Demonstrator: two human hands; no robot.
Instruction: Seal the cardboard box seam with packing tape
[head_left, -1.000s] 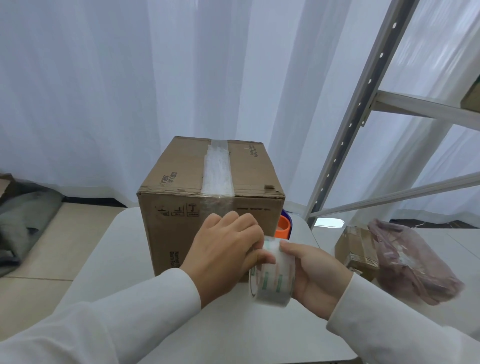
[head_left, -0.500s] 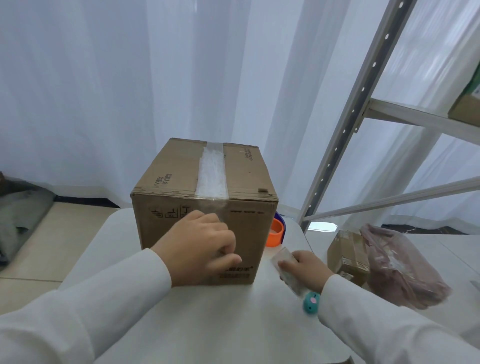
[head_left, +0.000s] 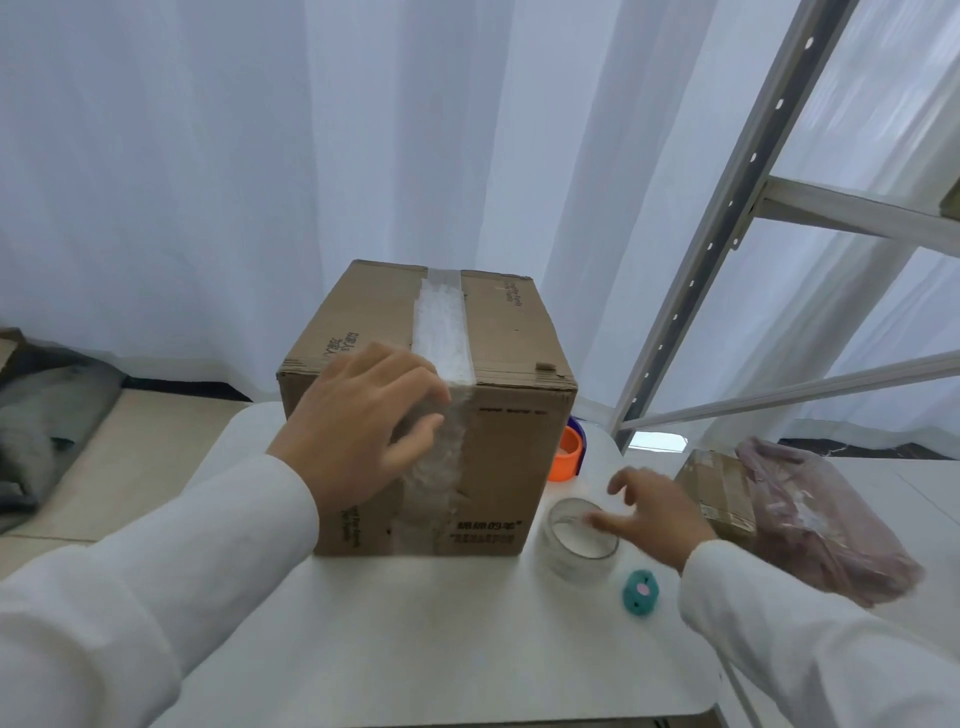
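Note:
A brown cardboard box (head_left: 498, 441) stands on the white table (head_left: 441, 634). A clear tape strip (head_left: 444, 332) runs along its top seam and down the front face. My left hand (head_left: 363, 421) lies on the box's upper front edge, fingers spread, pressing the tape down the front. The clear packing tape roll (head_left: 579, 540) lies flat on the table right of the box. My right hand (head_left: 657, 512) hovers just over the roll with fingers loose and open, holding nothing.
An orange tape roll (head_left: 569, 454) sits behind the box's right corner. A small teal object (head_left: 641, 592) lies near the clear roll. A small taped box (head_left: 719, 491) and a pink bag (head_left: 815, 514) sit at right. A metal shelf frame (head_left: 727, 208) rises behind.
My right hand set the clear tape roll down on the table and let go of it. My left hand moved up to the box's front edge, flattening onto the tape.

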